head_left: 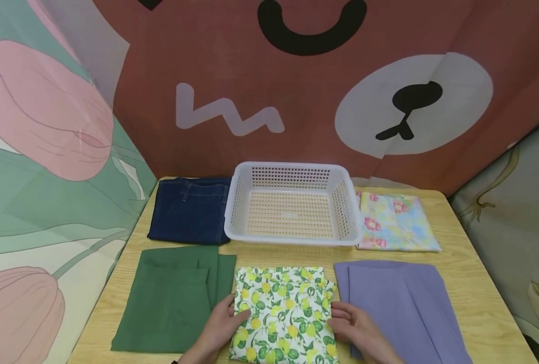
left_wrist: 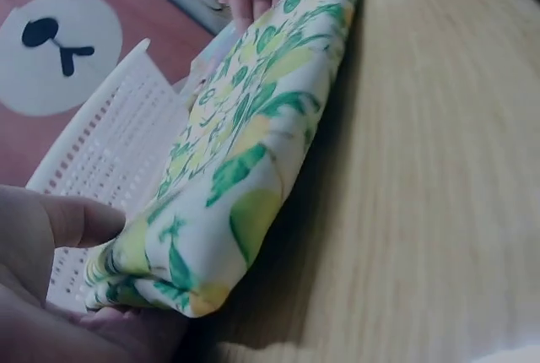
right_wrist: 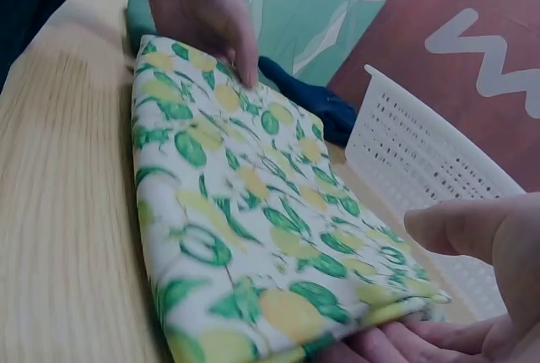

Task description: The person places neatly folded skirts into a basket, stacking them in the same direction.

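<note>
A folded lemon-print cloth (head_left: 283, 316), white with yellow fruit and green leaves, lies at the front middle of the table. My left hand (head_left: 221, 323) pinches its left edge, thumb on top and fingers tucked beneath, as the left wrist view shows. At the opposite edge is my right hand (head_left: 362, 331). In the right wrist view its fingers (right_wrist: 405, 342) reach under the cloth's edge, while the thumb (right_wrist: 456, 226) stands raised off the fabric. The cloth's side edge appears lifted over the wood in the left wrist view.
A white perforated basket (head_left: 292, 240) stands behind the cloth with nothing in it. Folded dark blue denim (head_left: 189, 212) and green cloth (head_left: 169, 303) lie left; a floral cloth (head_left: 397, 222) and purple cloth (head_left: 401, 303) lie right. Printed curtains (head_left: 233, 60) hang behind the wooden table (head_left: 483, 303).
</note>
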Demonstrator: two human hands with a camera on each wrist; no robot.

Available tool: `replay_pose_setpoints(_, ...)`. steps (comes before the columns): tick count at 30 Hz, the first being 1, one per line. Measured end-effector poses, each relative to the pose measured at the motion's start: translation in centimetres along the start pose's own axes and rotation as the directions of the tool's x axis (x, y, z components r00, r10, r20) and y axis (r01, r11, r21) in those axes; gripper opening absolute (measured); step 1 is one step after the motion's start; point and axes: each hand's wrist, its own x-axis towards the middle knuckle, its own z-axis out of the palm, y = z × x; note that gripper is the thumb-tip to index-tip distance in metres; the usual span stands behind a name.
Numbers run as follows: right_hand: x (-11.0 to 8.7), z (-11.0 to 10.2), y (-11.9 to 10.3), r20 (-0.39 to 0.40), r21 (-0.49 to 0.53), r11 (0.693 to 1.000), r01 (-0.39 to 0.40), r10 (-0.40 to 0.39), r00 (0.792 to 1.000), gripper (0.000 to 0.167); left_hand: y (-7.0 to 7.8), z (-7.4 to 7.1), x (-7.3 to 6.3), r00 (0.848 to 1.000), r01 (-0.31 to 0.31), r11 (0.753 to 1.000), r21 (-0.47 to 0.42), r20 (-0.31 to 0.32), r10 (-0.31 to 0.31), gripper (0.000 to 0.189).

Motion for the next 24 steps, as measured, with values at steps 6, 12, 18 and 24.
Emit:
replay_pose_setpoints(6,1.3,1.2,0.2,0.136,0.193,0.981,0.016,-0.043,0.990,0.079,-0.4,0.3,0.9,0.991,-0.010,0.995,-0.099,0.135,0.023,0.070)
replay_pose_setpoints(12,1.6,1.7,0.5,0.197,0.266,0.964,0.026,-0.081,0.977,0.085,-0.2,0.9,0.9,0.986,-0.035,0.995,-0.096,0.157,0.049,0.070)
replay_pose_setpoints(18,1.0,1.7,-0.5,0.143,0.174,0.982,0.075,-0.101,0.985,0.088,1.3,1.2,0.0,0.982,-0.071,0.994,-0.088,0.168,0.085,0.070)
replay_pose_setpoints(24,-0.7,1.5,-2.7,0.105,0.140,0.987,0.086,-0.101,0.989,0.089,4.2,1.8,-1.2,0.977,-0.099,0.994,-0.049,0.182,0.106,0.069)
